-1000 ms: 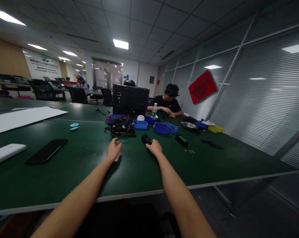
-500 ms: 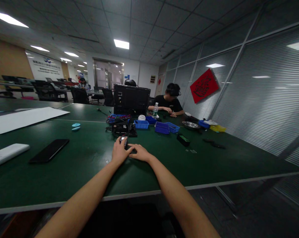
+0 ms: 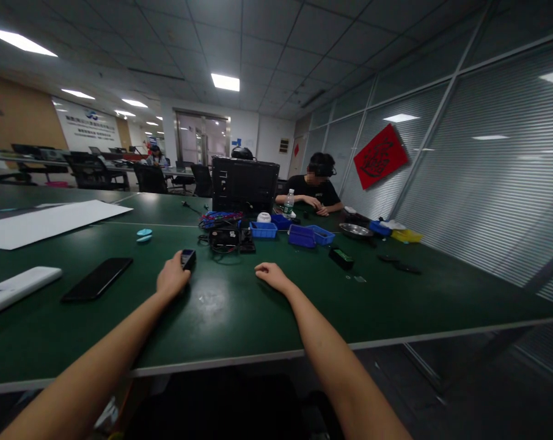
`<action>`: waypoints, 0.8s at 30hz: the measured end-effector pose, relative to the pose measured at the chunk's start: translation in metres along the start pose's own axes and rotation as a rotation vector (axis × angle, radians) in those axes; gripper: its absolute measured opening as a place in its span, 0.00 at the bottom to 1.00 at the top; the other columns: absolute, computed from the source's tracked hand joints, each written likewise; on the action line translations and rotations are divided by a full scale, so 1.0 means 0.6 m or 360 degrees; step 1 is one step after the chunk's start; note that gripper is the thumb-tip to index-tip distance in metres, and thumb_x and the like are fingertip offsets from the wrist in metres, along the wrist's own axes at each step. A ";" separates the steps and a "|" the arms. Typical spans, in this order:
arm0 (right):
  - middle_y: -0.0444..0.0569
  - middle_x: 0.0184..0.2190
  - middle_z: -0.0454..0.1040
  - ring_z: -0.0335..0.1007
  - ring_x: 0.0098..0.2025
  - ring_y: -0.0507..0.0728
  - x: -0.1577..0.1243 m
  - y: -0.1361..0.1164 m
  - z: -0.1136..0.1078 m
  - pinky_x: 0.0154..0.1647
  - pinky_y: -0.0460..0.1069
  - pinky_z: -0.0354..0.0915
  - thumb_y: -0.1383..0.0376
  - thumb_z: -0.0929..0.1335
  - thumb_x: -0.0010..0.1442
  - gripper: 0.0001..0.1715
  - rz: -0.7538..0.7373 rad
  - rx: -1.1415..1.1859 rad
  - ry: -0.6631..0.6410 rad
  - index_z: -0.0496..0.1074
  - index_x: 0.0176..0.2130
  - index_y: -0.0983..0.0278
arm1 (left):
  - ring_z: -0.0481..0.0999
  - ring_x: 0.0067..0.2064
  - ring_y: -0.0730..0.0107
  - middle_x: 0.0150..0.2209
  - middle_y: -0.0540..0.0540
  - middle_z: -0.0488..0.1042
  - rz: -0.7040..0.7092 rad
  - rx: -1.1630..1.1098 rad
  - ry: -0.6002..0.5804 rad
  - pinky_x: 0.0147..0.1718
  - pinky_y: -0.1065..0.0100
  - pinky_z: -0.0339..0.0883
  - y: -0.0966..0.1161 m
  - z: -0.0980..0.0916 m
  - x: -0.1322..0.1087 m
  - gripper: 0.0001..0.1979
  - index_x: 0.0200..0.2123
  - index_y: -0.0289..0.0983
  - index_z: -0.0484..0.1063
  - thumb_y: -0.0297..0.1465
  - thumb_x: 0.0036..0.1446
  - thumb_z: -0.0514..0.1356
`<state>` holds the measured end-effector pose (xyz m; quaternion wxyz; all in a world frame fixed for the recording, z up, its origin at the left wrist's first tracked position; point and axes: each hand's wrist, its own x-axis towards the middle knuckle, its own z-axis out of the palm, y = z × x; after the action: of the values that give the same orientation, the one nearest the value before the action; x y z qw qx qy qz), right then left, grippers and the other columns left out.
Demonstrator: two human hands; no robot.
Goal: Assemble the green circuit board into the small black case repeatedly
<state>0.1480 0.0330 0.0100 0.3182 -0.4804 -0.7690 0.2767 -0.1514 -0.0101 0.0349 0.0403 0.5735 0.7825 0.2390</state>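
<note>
My left hand (image 3: 172, 277) is closed around a small dark handheld device with a little screen (image 3: 189, 260), just above or on the green table. Its far end sticks out past my fingers, and the rest is covered by them. My right hand (image 3: 273, 277) rests at the middle of the table, apart from the left, its fingers curled together. Whatever may be inside those fingers is too small or hidden to see. A black smartphone (image 3: 98, 279) lies left of my left hand. Beyond both hands sits a black boxy device with cables (image 3: 225, 239).
Blue trays (image 3: 263, 230), a dark monitor (image 3: 245, 185) and a water bottle (image 3: 288, 203) stand ahead. A small black-green box (image 3: 341, 258) and a metal bowl (image 3: 355, 231) are at right. A white bar-shaped object (image 3: 19, 291) lies far left. A person (image 3: 319, 186) sits opposite.
My hands were together at the device; now they are apart. The left has moved left with the device, and the right has shifted slightly right, its fingers curling in.
</note>
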 end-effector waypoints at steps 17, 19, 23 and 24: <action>0.49 0.35 0.75 0.69 0.36 0.53 0.012 0.015 0.008 0.39 0.47 0.63 0.69 0.66 0.50 0.13 -0.0018 -0.0057 0.0042 0.74 0.37 0.66 | 0.72 0.43 0.56 0.44 0.37 0.72 0.0232 0.0138 -0.0066 0.36 0.66 0.63 0.008 0.010 -0.012 0.30 0.52 0.34 0.57 0.44 0.49 0.52; 0.49 0.35 0.75 0.70 0.35 0.53 0.011 0.014 0.009 0.39 0.47 0.63 0.69 0.66 0.50 0.13 -0.0019 -0.0047 0.0041 0.74 0.37 0.66 | 0.72 0.42 0.56 0.43 0.38 0.72 0.0390 0.0105 -0.0076 0.36 0.66 0.63 0.046 0.028 -0.027 0.28 0.51 0.35 0.59 0.43 0.49 0.53; 0.49 0.34 0.75 0.69 0.35 0.53 0.011 0.013 0.008 0.40 0.47 0.63 0.68 0.66 0.49 0.12 -0.0016 -0.0027 0.0093 0.74 0.36 0.67 | 0.71 0.43 0.57 0.41 0.37 0.73 0.0616 -0.0033 -0.0136 0.39 0.66 0.61 0.125 0.067 -0.056 0.27 0.48 0.34 0.61 0.42 0.46 0.57; 0.49 0.34 0.75 0.69 0.35 0.53 0.011 0.013 0.006 0.40 0.47 0.63 0.68 0.65 0.50 0.12 -0.0006 -0.0016 0.0150 0.73 0.36 0.67 | 0.71 0.43 0.58 0.41 0.38 0.73 0.0658 -0.0129 -0.0200 0.39 0.66 0.62 0.143 0.077 -0.061 0.28 0.49 0.35 0.61 0.41 0.45 0.58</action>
<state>0.1471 0.0414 0.0034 0.3522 -0.4930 -0.7554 0.2494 -0.0481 -0.0089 0.0224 0.0620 0.7334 0.6340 0.2373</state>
